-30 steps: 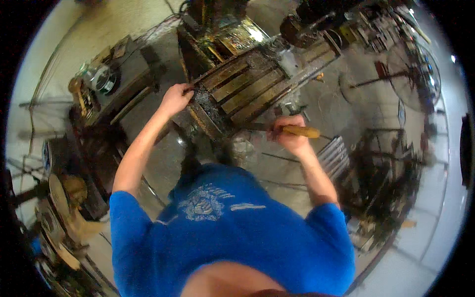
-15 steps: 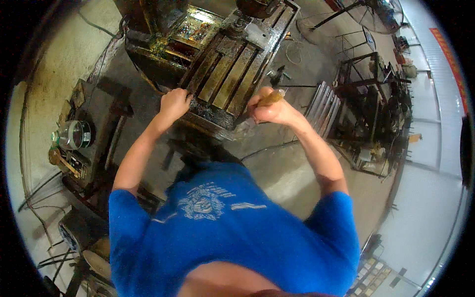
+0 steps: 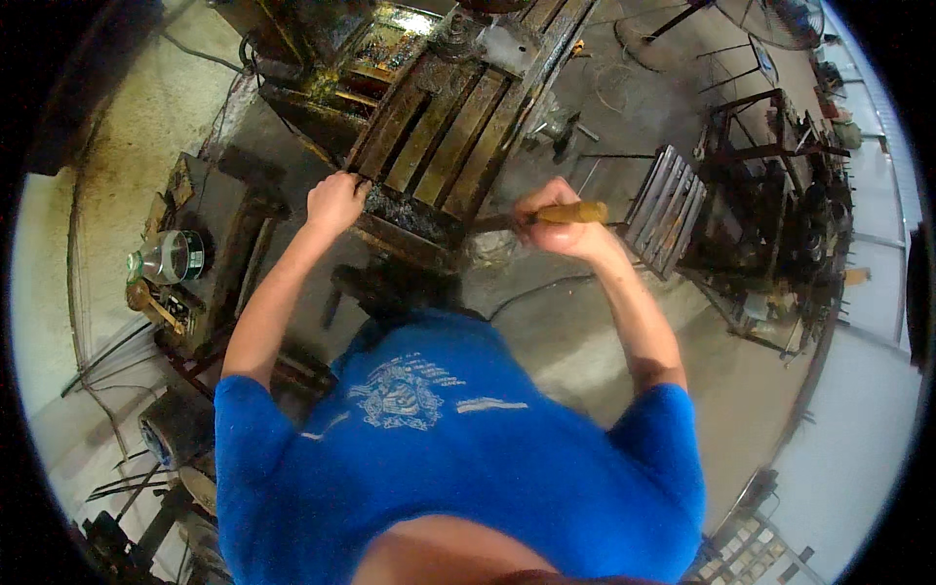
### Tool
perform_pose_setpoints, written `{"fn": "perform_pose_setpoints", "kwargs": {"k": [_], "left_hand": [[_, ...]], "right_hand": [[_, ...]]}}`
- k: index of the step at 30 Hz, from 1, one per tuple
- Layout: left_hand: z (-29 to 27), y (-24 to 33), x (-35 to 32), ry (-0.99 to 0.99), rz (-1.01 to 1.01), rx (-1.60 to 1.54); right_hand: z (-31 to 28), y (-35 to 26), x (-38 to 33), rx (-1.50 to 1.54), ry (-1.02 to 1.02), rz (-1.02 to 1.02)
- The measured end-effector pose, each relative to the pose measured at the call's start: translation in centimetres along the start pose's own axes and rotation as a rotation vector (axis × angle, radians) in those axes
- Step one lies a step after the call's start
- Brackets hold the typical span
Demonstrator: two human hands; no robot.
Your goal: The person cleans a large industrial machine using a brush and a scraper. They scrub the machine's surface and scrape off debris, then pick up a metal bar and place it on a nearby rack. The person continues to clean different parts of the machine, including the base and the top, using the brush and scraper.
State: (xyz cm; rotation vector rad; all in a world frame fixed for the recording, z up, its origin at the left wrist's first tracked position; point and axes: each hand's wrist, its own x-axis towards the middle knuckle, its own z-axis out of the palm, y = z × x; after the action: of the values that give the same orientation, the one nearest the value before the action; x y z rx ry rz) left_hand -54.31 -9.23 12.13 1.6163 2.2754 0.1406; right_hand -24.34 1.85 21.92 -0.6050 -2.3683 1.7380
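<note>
My left hand (image 3: 334,202) rests closed on the near left corner of a slotted metal machine table (image 3: 458,127). A tool with a wooden handle (image 3: 570,213) lies level in my right hand (image 3: 554,226), its dark metal end pointing left at the table's near edge. Dark grit and chips (image 3: 405,207) cover that front edge between my two hands. My blue shirt fills the lower middle of the view.
A low bench (image 3: 229,229) at the left bears a glass jar with a metal lid (image 3: 166,258) and small tools. A slatted metal rack (image 3: 663,210) stands right of the machine, with a cluttered metal frame (image 3: 780,195) beyond. Grey concrete floor (image 3: 575,341) lies below.
The view has turned, so the machine table now sits higher and closer. My right hand has dropped from the table's right side to its near edge, the handle now level. My left hand keeps its corner.
</note>
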Motion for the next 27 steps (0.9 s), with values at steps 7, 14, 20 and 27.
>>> {"fn": "perform_pose_setpoints", "kwargs": {"k": [7, 14, 20, 27], "left_hand": [[0.4, 0.0, 0.2, 0.058, 0.039, 0.024], [0.6, 0.2, -0.1, 0.044, 0.097, 0.012], [-0.2, -0.1, 0.4, 0.006, 0.066, 0.027], [-0.4, 0.3, 0.3, -0.142, 0.051, 0.052]], "right_hand": [[0.8, 3.0, -3.1, 0.357, 0.132, -0.188], [4.9, 4.7, -5.3, 0.375, 0.341, -0.216], [7.4, 4.5, -6.9, 0.568, 0.447, -0.105], [10.3, 5.5, -5.1, 1.041, 0.768, -0.100]]}}
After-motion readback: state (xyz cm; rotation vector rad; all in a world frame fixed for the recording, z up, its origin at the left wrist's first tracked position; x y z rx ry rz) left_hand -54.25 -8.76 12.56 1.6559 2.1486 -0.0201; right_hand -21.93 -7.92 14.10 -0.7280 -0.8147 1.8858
